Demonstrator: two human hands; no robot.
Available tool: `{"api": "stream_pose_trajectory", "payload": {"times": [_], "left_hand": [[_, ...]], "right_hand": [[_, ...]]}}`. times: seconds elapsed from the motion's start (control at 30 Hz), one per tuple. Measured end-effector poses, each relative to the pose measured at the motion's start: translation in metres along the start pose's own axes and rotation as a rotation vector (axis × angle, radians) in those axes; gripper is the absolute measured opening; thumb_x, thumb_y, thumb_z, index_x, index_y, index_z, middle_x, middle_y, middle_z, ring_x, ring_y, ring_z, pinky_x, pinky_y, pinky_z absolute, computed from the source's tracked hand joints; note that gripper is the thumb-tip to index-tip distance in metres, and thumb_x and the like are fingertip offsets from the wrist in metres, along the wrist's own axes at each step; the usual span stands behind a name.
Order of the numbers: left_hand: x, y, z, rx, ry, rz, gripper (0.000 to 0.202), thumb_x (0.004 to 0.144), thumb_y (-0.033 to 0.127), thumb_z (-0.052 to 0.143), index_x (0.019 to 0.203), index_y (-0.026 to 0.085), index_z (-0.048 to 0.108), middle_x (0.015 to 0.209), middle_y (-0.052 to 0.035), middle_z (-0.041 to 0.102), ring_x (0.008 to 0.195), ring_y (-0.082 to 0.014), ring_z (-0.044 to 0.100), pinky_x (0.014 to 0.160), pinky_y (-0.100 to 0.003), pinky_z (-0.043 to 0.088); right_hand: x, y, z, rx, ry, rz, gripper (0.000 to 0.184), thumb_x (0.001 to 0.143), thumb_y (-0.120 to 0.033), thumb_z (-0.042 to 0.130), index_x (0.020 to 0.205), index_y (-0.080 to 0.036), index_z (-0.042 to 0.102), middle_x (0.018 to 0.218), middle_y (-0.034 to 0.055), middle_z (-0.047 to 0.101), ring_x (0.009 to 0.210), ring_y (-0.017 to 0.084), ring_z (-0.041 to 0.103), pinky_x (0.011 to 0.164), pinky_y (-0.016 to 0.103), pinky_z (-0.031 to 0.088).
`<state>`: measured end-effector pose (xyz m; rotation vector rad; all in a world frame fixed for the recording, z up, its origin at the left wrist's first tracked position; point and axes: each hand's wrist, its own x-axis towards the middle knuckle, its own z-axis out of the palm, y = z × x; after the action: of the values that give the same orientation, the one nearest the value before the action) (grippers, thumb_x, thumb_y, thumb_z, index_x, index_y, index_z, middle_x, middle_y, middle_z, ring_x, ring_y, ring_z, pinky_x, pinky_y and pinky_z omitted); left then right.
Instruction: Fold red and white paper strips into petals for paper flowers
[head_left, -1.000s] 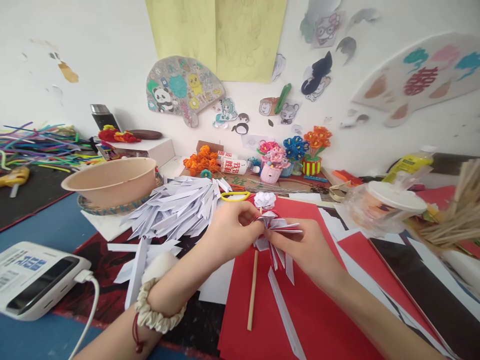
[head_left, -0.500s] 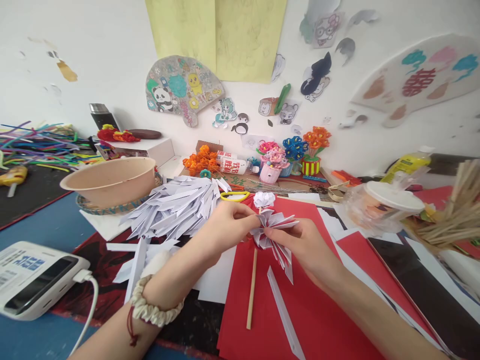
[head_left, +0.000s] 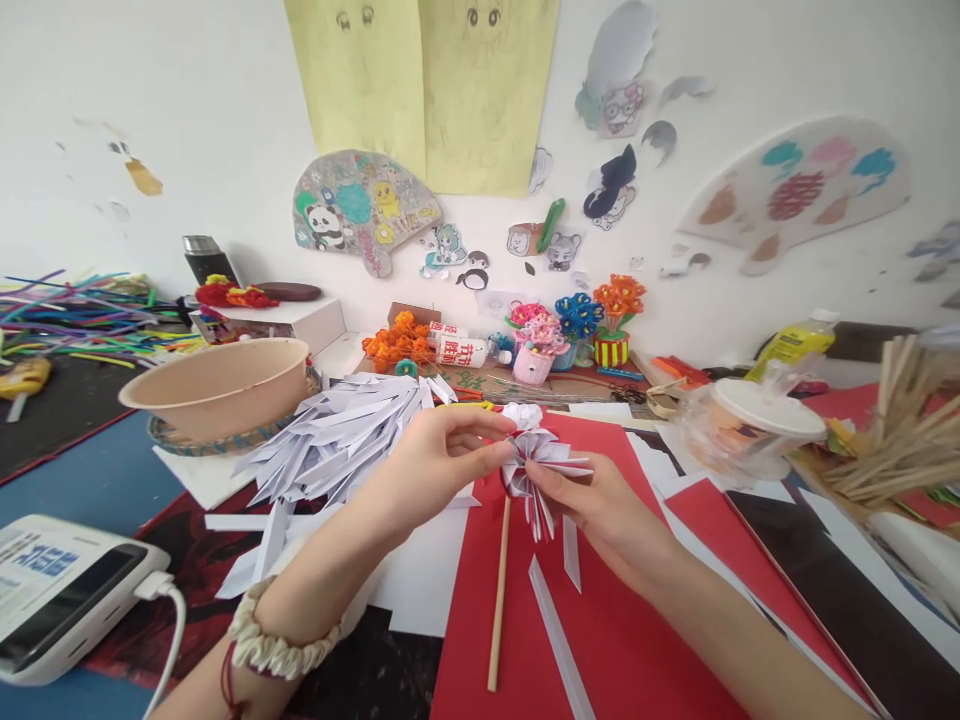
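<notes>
A pleated flower of folded white paper [head_left: 535,462] is held up between my hands over red paper [head_left: 637,640]. My left hand [head_left: 442,455] pinches its left side, thumb against the folds and fingers curled above. My right hand [head_left: 604,505] grips the lower right side between thumb and fingers. Just behind the flower shows a small white crumpled tuft [head_left: 523,414]. Below, a wooden stick [head_left: 499,610] lies on the red paper; its upper end is hidden by the flower. One folded paper strip [head_left: 556,640] lies to the right of it, and a shorter strip [head_left: 571,555] sits beneath my right hand.
A heap of folded paper strips [head_left: 337,435] lies at left beside a beige basin [head_left: 217,390]. A white device [head_left: 67,590] with a cable is at front left. Behind stand small pots of craft flowers [head_left: 534,362]. A lidded tub [head_left: 765,415] is at right.
My left fingers have shifted up along the flower's edge. A long strip that stuck out below the flower now shows apart from it, under my right hand. The view has tilted slightly upward.
</notes>
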<state>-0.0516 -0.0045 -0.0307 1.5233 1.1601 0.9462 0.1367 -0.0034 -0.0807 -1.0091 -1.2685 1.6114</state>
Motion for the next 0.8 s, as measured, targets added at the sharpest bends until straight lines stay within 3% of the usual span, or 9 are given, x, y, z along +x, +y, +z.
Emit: {"api": "stream_pose_trajectory", "payload": {"times": [0.13,0.27,0.37,0.47,0.63,0.8], "left_hand": [[0.0030,-0.0059,-0.0002,0.051,0.007,0.051,0.027,0.082,0.034,0.069,0.097,0.013,0.074,0.089,-0.0090,0.075,0.076,-0.0172,0.065,0.068,-0.027,0.050],[0.0027,-0.0067,-0.0005,0.090,0.028,0.102,0.028,0.084,0.040,0.066,0.091,0.014,0.073,0.078,-0.0051,0.071,0.066,-0.0142,0.060,0.061,-0.025,0.047],[0.0013,-0.0037,-0.0003,0.128,0.033,0.153,0.035,0.090,0.046,0.057,0.090,0.015,0.073,0.071,-0.0024,0.067,0.062,-0.0128,0.057,0.059,-0.023,0.046],[0.0007,-0.0024,0.0013,0.159,0.024,0.174,0.036,0.089,0.046,0.057,0.095,0.015,0.073,0.076,-0.0037,0.069,0.063,-0.0138,0.058,0.058,-0.024,0.047],[0.0009,-0.0065,0.0052,0.151,0.024,0.155,0.030,0.085,0.041,0.062,0.098,0.015,0.071,0.094,-0.0091,0.074,0.074,-0.0188,0.067,0.065,-0.028,0.052],[0.0004,-0.0094,0.0074,0.232,0.110,0.178,0.022,0.085,0.033,0.062,0.096,0.016,0.070,0.088,-0.0064,0.073,0.071,-0.0168,0.064,0.065,-0.027,0.050]], "right_hand": [[0.0009,-0.0008,-0.0017,-0.025,-0.048,-0.004,0.033,0.075,-0.049,0.080,0.087,-0.019,0.080,0.076,0.0032,0.074,0.061,0.012,0.053,0.057,0.025,0.040],[0.0009,-0.0039,-0.0020,-0.039,-0.063,0.004,0.037,0.075,-0.052,0.079,0.090,-0.018,0.080,0.080,0.0050,0.074,0.065,0.016,0.059,0.059,0.027,0.044],[0.0013,-0.0058,-0.0033,-0.010,-0.060,0.016,0.034,0.075,-0.049,0.080,0.091,-0.019,0.080,0.086,0.0059,0.077,0.077,0.019,0.067,0.070,0.028,0.050],[0.0027,-0.0057,-0.0055,0.003,-0.076,-0.006,0.031,0.075,-0.046,0.081,0.089,-0.018,0.081,0.085,0.0066,0.077,0.086,0.022,0.070,0.083,0.033,0.052],[0.0051,-0.0026,-0.0068,-0.013,-0.099,-0.026,0.035,0.075,-0.048,0.080,0.092,-0.018,0.081,0.086,0.0081,0.079,0.088,0.023,0.072,0.088,0.036,0.052],[0.0050,-0.0024,-0.0057,-0.072,-0.011,-0.086,0.042,0.073,-0.050,0.081,0.100,-0.018,0.078,0.100,0.0100,0.078,0.099,0.027,0.071,0.092,0.040,0.052]]}}
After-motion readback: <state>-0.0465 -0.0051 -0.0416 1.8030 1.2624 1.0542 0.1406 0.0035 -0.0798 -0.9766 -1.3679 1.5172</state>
